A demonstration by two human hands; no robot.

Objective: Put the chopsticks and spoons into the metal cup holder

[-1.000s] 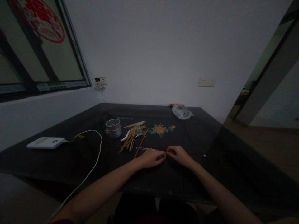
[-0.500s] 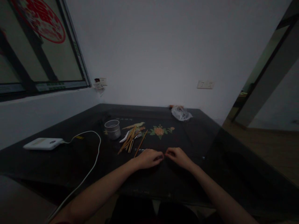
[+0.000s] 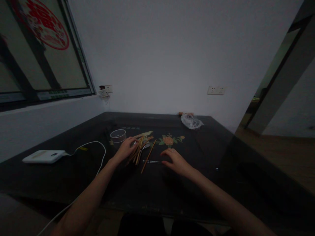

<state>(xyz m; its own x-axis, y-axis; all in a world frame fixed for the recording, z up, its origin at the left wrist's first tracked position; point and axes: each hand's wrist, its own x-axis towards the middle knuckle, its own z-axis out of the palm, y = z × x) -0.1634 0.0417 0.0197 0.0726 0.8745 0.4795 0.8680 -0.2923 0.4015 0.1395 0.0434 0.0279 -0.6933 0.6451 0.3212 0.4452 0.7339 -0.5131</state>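
My left hand (image 3: 125, 149) lies on the near end of a bundle of wooden chopsticks (image 3: 139, 148) on the dark table (image 3: 73, 177), its fingers curled loosely over them. Whether it grips them I cannot tell. A single chopstick (image 3: 148, 151) lies apart, just right of the bundle. My right hand (image 3: 174, 160) rests on the table with fingers stretched forward, its tips near a thin metal utensil (image 3: 151, 161) lying flat. A small metal cup (image 3: 118, 135) stands just beyond my left hand. A white spoon is partly hidden among the chopsticks.
A white power bank (image 3: 43, 156) with a white cable (image 3: 98, 154) lies at the left. A crumpled plastic bag (image 3: 191, 121) sits at the far edge by the wall. The tabletop bears a painted flower (image 3: 168, 140). A window is at the left, a doorway at the right.
My hands were together at the table's near middle, fingers pinched. The left has moved forward and left onto the chopsticks; the right has reached forward and opened out.
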